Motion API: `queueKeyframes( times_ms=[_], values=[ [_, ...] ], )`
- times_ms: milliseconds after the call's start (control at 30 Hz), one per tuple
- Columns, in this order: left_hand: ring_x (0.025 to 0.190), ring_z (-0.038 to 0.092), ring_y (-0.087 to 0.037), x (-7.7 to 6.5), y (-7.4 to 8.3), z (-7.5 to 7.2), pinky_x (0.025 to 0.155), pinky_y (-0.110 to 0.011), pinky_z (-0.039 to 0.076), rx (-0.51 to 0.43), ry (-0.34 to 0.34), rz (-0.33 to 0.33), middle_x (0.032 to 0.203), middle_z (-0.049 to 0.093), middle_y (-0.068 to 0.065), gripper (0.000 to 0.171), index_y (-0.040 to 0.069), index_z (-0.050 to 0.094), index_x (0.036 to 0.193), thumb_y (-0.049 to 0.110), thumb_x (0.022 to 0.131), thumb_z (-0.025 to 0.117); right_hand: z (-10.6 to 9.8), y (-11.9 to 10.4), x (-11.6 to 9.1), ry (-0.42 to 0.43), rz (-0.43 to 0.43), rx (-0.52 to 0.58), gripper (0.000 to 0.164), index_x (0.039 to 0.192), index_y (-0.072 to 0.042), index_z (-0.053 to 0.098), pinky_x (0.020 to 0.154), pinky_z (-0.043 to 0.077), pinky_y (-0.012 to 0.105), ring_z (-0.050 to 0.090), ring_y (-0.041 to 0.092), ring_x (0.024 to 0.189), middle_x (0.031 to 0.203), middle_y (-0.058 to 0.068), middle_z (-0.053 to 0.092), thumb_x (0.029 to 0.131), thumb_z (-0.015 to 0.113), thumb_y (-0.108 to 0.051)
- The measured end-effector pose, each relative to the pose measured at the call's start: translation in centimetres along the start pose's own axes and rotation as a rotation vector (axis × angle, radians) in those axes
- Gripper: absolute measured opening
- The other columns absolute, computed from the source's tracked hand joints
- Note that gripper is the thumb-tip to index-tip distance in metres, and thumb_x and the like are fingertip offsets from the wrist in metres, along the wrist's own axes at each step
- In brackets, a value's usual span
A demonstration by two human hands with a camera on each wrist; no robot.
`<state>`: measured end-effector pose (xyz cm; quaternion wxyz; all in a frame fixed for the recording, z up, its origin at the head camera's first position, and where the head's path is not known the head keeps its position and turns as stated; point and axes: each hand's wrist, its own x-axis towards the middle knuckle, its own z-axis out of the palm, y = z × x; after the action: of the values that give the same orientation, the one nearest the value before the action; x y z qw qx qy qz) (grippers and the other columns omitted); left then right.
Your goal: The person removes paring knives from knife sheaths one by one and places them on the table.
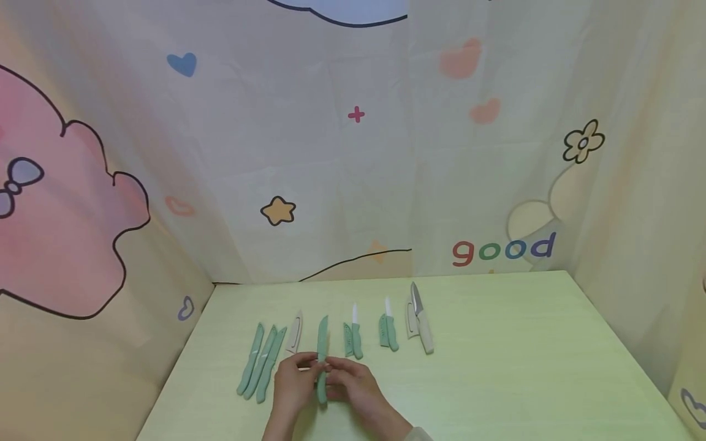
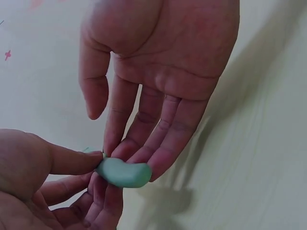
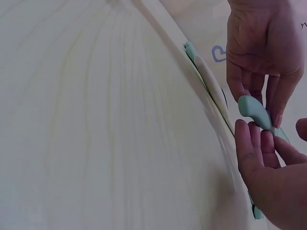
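A green knife (image 1: 322, 335) stands between my hands, its narrow, pointed green part toward the wall and its curved handle (image 2: 125, 173) toward me. My left hand (image 1: 295, 383) pinches it where handle and upper part meet, thumb on one side and fingers on the other. From the other side, the extended fingers of my right hand (image 1: 355, 386) touch the handle, and the right thumb stands away from it in the left wrist view. Left of the hands lie several green knives (image 1: 255, 364) side by side. A pale sheath (image 1: 296, 331) lies just beyond my left hand.
Right of the held knife lie two small green knives (image 1: 356, 340) (image 1: 391, 334) with white blades, each beside a green sheath (image 1: 348, 339). Farther right, a cream-handled knife (image 1: 425, 331) overlaps its cream sheath (image 1: 411, 321). A printed cloth (image 1: 331, 153) hangs behind the pale green table (image 1: 524, 361).
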<state>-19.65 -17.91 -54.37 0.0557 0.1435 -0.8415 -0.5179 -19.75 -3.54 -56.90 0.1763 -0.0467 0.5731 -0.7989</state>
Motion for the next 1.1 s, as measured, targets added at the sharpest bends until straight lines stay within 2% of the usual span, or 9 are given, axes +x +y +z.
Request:
queueKeyframes(
  times_ms=[100, 200, 467, 600, 867, 1100],
  values=[
    [0.075, 0.063, -0.018, -0.1, 0.1, 0.2, 0.061, -0.033, 0.061, -0.13, -0.055, -0.034, 0.093, 0.067, -0.014, 0.022, 0.0, 0.07, 0.103, 0.008, 0.082, 0.074, -0.6, -0.1, -0.2, -0.001, -0.016, -0.015, 0.038, 0.127, 0.005, 0.057, 0.08, 0.059, 0.039, 0.062, 0.026, 0.094, 0.117, 0.017, 0.063, 0.092, 0.059, -0.008],
    [0.076, 0.065, -0.019, -0.2, 0.1, 0.4, 0.062, -0.034, 0.062, -0.229, -0.107, -0.038, 0.096, 0.066, -0.017, 0.025, -0.004, 0.068, 0.105, 0.007, 0.083, 0.074, -1.2, -0.1, -0.3, -0.008, -0.034, -0.025, 0.036, 0.126, 0.005, 0.058, 0.078, 0.06, 0.038, 0.061, 0.025, 0.094, 0.113, 0.018, 0.061, 0.092, 0.061, -0.008],
    [0.079, 0.065, -0.022, -0.7, 0.4, 1.2, 0.068, -0.038, 0.062, -0.381, -0.258, -0.024, 0.096, 0.064, -0.017, 0.029, -0.009, 0.064, 0.108, 0.004, 0.084, 0.072, -3.0, -0.2, -0.8, 0.008, -0.047, -0.074, 0.036, 0.119, 0.005, 0.06, 0.069, 0.061, 0.034, 0.063, 0.023, 0.086, 0.1, 0.013, 0.061, 0.088, 0.068, -0.009],
    [0.08, 0.065, -0.022, -1.1, 0.9, 1.7, 0.068, -0.039, 0.062, -0.413, -0.309, -0.01, 0.094, 0.064, -0.016, 0.028, -0.011, 0.063, 0.108, 0.003, 0.085, 0.071, -3.9, -0.3, -1.1, 0.012, -0.039, -0.08, 0.036, 0.118, 0.007, 0.059, 0.068, 0.061, 0.035, 0.063, 0.022, 0.084, 0.096, 0.01, 0.062, 0.086, 0.07, -0.006],
    [0.078, 0.065, -0.023, -1.5, 1.4, 2.8, 0.068, -0.038, 0.062, -0.424, -0.357, 0.008, 0.093, 0.064, -0.015, 0.029, -0.012, 0.063, 0.107, 0.002, 0.084, 0.072, -5.3, -1.2, -2.1, 0.007, -0.018, -0.116, 0.034, 0.116, 0.007, 0.06, 0.069, 0.061, 0.039, 0.063, 0.024, 0.083, 0.095, 0.01, 0.061, 0.086, 0.069, -0.007],
    [0.079, 0.065, -0.023, -2.0, 1.9, 3.7, 0.07, -0.04, 0.062, -0.425, -0.4, 0.013, 0.093, 0.064, -0.015, 0.025, -0.007, 0.064, 0.106, 0.003, 0.084, 0.072, -6.5, -1.9, -3.1, 0.001, -0.019, -0.166, 0.033, 0.114, 0.004, 0.061, 0.069, 0.061, 0.041, 0.065, 0.026, 0.082, 0.095, 0.009, 0.061, 0.086, 0.071, -0.01]
  ],
)
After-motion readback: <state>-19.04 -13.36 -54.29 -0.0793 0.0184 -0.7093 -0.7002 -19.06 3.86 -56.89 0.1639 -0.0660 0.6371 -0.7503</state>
